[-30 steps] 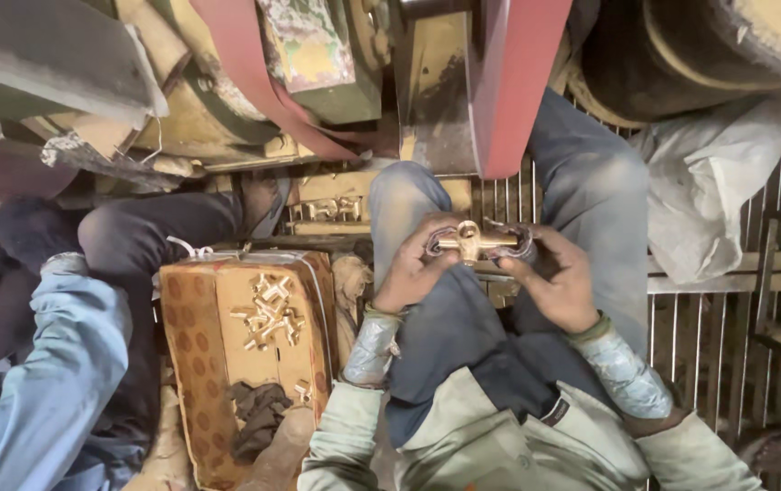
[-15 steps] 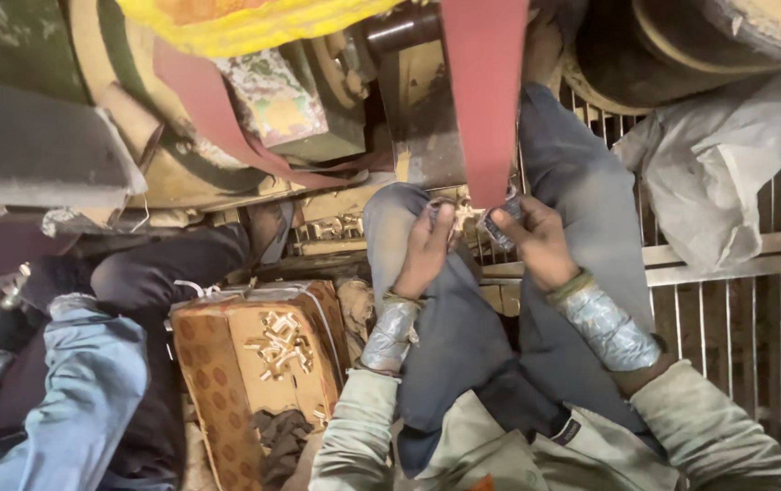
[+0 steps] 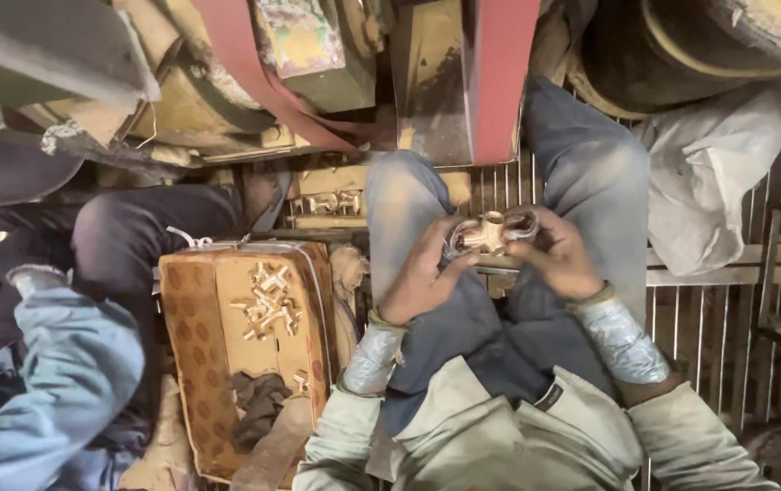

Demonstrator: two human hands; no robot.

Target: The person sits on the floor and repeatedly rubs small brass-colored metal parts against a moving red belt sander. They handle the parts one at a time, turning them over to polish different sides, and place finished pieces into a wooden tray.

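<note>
While gripped above the lap, a brass fitting is pinched by left hand and right hand fingers, right of the cardboard box.

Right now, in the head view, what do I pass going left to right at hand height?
Co-worker's blue sleeve → patterned box of brass pieces → left hand → brass fitting held between both hands → right hand → white sack.
</note>
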